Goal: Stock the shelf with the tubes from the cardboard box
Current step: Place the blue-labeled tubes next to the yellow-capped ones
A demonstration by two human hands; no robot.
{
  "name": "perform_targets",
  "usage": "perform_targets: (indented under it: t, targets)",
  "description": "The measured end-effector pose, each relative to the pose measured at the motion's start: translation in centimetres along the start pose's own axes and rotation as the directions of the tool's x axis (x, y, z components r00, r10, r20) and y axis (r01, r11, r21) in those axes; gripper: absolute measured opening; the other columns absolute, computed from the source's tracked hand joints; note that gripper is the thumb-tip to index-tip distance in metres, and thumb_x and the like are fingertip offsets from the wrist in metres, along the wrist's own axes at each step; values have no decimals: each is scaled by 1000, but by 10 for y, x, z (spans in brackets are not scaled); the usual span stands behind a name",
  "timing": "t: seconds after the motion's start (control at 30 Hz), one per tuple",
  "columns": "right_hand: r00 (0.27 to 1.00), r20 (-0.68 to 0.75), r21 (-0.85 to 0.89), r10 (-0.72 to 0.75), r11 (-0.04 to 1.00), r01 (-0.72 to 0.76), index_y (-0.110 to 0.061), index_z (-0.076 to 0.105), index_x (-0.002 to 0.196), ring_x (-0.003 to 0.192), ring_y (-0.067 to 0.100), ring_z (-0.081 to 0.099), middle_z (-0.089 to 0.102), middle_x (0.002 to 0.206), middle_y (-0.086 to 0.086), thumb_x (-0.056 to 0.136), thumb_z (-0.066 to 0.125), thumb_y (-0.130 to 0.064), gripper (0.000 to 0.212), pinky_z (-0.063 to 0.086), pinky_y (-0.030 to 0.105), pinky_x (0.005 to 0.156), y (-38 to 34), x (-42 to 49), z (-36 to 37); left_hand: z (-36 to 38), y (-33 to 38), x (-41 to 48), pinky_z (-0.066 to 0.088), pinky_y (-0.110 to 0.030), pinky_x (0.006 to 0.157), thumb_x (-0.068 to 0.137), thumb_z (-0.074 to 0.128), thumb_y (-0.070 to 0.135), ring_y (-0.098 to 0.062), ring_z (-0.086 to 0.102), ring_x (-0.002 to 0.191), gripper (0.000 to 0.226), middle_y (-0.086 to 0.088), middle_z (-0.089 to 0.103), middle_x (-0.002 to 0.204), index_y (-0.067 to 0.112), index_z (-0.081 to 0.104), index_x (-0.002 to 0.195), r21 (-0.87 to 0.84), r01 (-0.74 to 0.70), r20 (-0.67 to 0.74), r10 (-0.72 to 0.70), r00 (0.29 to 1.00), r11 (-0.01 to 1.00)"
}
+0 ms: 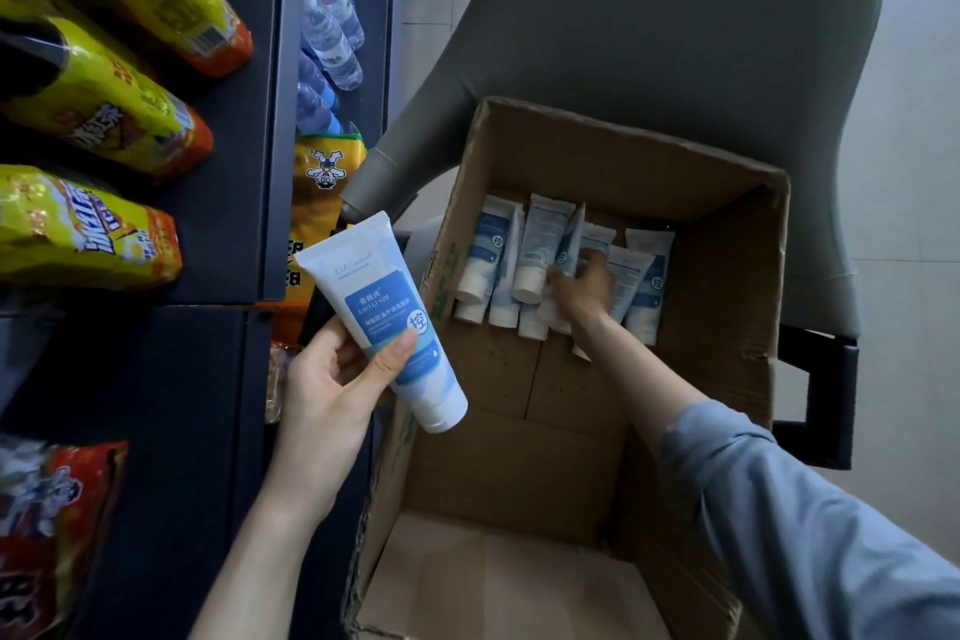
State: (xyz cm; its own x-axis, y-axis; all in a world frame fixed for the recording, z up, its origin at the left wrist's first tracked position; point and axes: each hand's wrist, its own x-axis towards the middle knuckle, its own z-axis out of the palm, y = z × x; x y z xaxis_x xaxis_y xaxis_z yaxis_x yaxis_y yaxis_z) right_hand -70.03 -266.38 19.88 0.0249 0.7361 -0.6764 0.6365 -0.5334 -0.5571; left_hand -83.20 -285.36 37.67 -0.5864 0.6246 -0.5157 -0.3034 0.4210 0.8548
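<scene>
forearms enter from the lower edge, my right one in a blue sleeve point(779, 509). my left hand point(327, 379) is closed round one white-and-blue tube point(387, 322), thumb across the label, cap end down and crimped end up. it is held in the air between the shelf point(234, 224) and the cardboard box point(623, 146), over the box's left wall.

beyond it, the near part of the box floor shows bare cardboard. my right hand point(582, 286) reaches to the far end of the box and lies on the tubes point(540, 234) packed there side by side, caps toward me. its fingers touch them, but i cannot tell whether they are closed round one or only resting on top.

to the left, the visible shelf faces carry yellow snack bags point(88, 104), with water bottles point(327, 26) in the bay behind. no tube shows on any shelf in view. a grey chair point(649, 42) stands behind the box.

judged progress: one tube is out and in hand but not placed, and the rest sit in the box. most of the stocking seems left to do, though how many tubes lie on shelves out of view cannot be told.
</scene>
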Motion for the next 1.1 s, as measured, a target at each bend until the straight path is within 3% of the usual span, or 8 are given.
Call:
perform_targets:
  t: [0.17, 0.27, 0.4, 0.57, 0.67, 0.77, 1.0, 1.1]
  targets:
    - [997, 24, -84, -69, 994, 70, -13, 38, 133, 112, 30, 56, 55, 127, 13, 95, 53, -18, 41, 50, 42, 91, -2, -4, -5, -2, 3, -1, 56, -28, 84, 72, 67, 33, -12, 68, 98, 37, 5, 72, 103, 21, 64, 107, -11, 10, -5, -10, 1000, 1000]
    - [997, 67, -72, -42, 996, 47, -14, 42, 120, 102, 28, 59, 58, 119, 13, 94, 53, -15, 29, 52, 41, 86, -4, -5, -13, -3, 6, -6, 57, -24, 74, 71, 67, 36, -11, 68, 97, 45, 4, 72, 104, 20, 63, 112, -72, 28, 11, -27, 1000, 997]
    - [987, 139, 109, 77, 990, -93, -13, 46, 114, 103, 28, 60, 59, 120, 13, 93, 56, -11, 23, 54, 43, 87, -2, -18, -23, -4, 8, -16, 54, -22, 67, 73, 66, 35, -10, 68, 92, 46, 2, 71, 103, 18, 62, 115, -201, 58, 22, -55, 998, 978]
    - [930, 335, 354, 150, 895, -272, -12, 42, 136, 95, 23, 62, 56, 122, 13, 92, 58, -13, 46, 54, 35, 67, 14, -57, -45, -11, 10, -38, 56, -26, 65, 74, 66, 33, -14, 68, 90, 38, 1, 71, 101, 21, 65, 109, -222, 41, -3, -42, 999, 974]
    - [884, 464, 563, 55, 752, -343, -13, 37, 139, 105, 26, 62, 56, 127, 14, 92, 56, -5, 51, 55, 40, 70, 20, -90, -58, -20, 18, -59, 55, -24, 62, 72, 67, 32, -11, 69, 86, 34, 4, 72, 97, 22, 66, 105, -214, -6, -13, 4, 1000, 977]
    - [841, 536, 633, -73, 694, -343, -16, 41, 133, 97, 23, 68, 63, 115, 10, 93, 51, -2, 44, 58, 41, 65, 13, -122, -66, -31, 29, -83, 55, -24, 61, 72, 68, 32, -11, 69, 84, 28, 4, 73, 95, 24, 69, 100, -196, -85, -33, 80, 996, 977]
    - [634, 686, 590, -357, 783, -198, -16, 49, 120, 92, 22, 70, 72, 102, 4, 84, 55, -15, 36, 58, 37, 69, -31, -211, -83, -53, 62, -152, 59, -36, 76, 76, 72, 29, -18, 70, 89, 27, -2, 73, 99, 20, 68, 100, -72, -224, -93, 217, 972, 972]
    - [513, 731, 593, -449, 791, -152, -17, 44, 121, 90, 20, 70, 72, 102, 3, 85, 51, -19, 37, 59, 35, 69, -55, -254, -91, -68, 82, -187, 58, -30, 75, 73, 76, 31, -16, 70, 88, 27, -1, 73, 98, 23, 69, 98, -34, -291, -99, 287, 953, 956]
